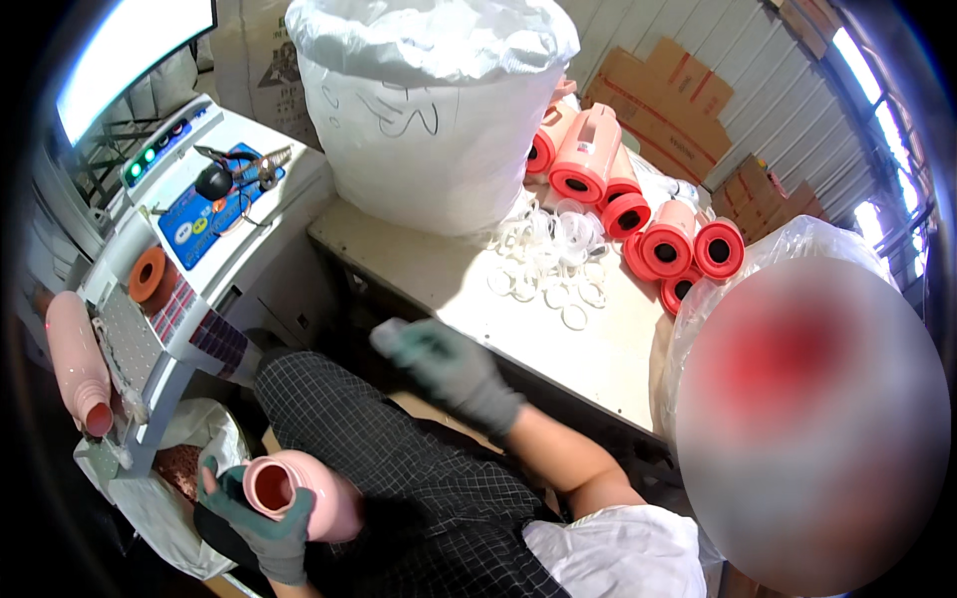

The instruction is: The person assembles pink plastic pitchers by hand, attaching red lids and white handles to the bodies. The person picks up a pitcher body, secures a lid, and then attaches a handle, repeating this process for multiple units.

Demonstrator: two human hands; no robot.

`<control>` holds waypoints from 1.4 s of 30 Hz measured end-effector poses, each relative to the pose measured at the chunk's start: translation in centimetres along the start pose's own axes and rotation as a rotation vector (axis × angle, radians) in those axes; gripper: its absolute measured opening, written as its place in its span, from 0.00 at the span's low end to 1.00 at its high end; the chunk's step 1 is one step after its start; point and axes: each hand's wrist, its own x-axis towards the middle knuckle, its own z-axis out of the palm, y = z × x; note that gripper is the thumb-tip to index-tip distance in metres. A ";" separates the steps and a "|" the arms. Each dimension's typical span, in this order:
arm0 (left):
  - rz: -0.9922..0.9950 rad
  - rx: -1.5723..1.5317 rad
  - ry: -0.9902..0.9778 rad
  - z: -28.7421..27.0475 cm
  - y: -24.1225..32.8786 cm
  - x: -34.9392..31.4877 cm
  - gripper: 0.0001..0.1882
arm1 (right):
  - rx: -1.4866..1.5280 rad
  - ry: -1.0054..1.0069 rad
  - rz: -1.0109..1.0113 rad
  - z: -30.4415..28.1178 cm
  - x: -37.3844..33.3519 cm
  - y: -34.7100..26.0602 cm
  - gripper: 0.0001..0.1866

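Left hand (267,535) cups the pink bottle (331,498) near its open mouth, probably to steady it; my right hand (446,369) is too blurred to judge its grip. Beyond it, white rings (563,237) lie on the worktop (608,351), presumably for easy reach.

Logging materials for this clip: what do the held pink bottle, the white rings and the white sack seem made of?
Pink bottle: probably satin plastic, pink inside too. White rings: likely plastic or rubber, some translucent; finish too small to judge. White sack: perhaps woven plastic, mostly matte, creased at the rim.
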 end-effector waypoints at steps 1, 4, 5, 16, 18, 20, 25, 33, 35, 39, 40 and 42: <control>0.021 -0.038 -0.041 -0.1 -0.4 -0.3 0.66 | 0.185 -0.211 -0.095 3.5 -0.4 -1.7 0.18; 0.454 0.440 -0.106 -1.1 -0.5 -0.7 0.48 | -0.155 -0.582 -0.664 10.9 -1.5 -3.3 0.09; 0.478 0.362 -0.112 -1.1 0.6 -0.3 0.40 | -0.312 -0.622 -0.790 13.1 -2.2 -3.1 0.11; 0.316 0.246 -0.078 -3.4 1.3 -1.4 0.14 | -0.497 -0.904 -0.971 14.8 -4.1 -2.8 0.27; 0.422 0.268 -0.210 -3.7 -0.7 -1.0 0.18 | -0.430 -0.840 -0.829 13.9 -4.9 -3.2 0.23; 0.534 0.360 -0.241 -4.0 -1.3 -0.7 0.20 | -0.517 -0.876 -0.846 13.7 -4.7 -4.5 0.19; 0.527 0.380 -0.384 -5.9 3.0 2.6 0.20 | -0.462 -0.857 -0.787 13.1 -4.8 -5.3 0.25; 0.489 0.868 -0.248 -5.7 5.5 3.4 0.08 | -0.589 -0.813 -0.895 14.4 -5.4 -2.0 0.26; 0.620 0.855 -0.307 -6.1 6.0 5.2 0.18 | -0.576 -0.739 -0.979 14.6 -5.2 -3.9 0.25; 0.668 0.686 -0.449 -5.6 5.2 7.0 0.24 | -0.644 -0.772 -1.049 13.8 -4.9 -2.9 0.18; 0.650 0.683 -0.509 -5.5 5.2 7.2 0.17 | -0.648 -0.782 -1.034 13.7 -4.8 -2.9 0.18; 0.574 0.637 -0.616 -5.5 4.9 7.6 0.10 | -0.641 -0.799 -1.024 13.5 -4.7 -2.7 0.17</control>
